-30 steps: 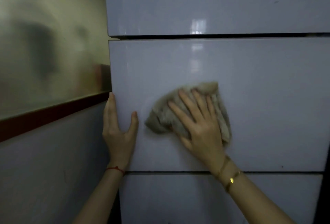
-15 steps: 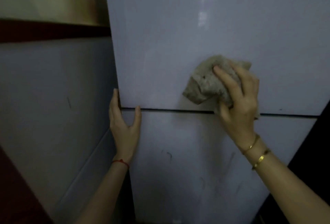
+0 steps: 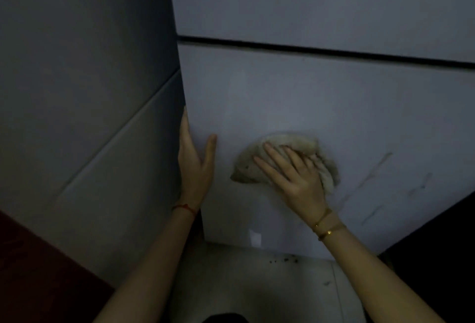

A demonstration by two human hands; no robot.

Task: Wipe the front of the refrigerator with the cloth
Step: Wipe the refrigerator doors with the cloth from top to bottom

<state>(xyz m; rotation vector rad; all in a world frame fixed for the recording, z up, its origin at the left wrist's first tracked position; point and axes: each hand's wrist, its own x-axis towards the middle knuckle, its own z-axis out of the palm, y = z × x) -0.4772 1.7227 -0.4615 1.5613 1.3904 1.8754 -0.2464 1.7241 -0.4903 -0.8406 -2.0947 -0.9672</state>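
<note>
The white refrigerator front fills the upper right of the head view; a dark seam splits an upper panel from the bottom panel. My right hand presses a crumpled beige cloth flat against the bottom panel, fingers spread over it. My left hand rests on the panel's left edge, fingers along the side and thumb on the front, holding nothing. Dark streaks mark the panel to the right of the cloth.
A grey tiled wall stands close on the left of the refrigerator. Pale floor with a few dark crumbs lies below the bottom panel. A dark red area sits at lower left, a black area at lower right.
The view has dropped down the refrigerator. My right hand has carried the cloth from the middle panel, past the seam, onto the bottom panel; my left hand slid down the left edge with it.
</note>
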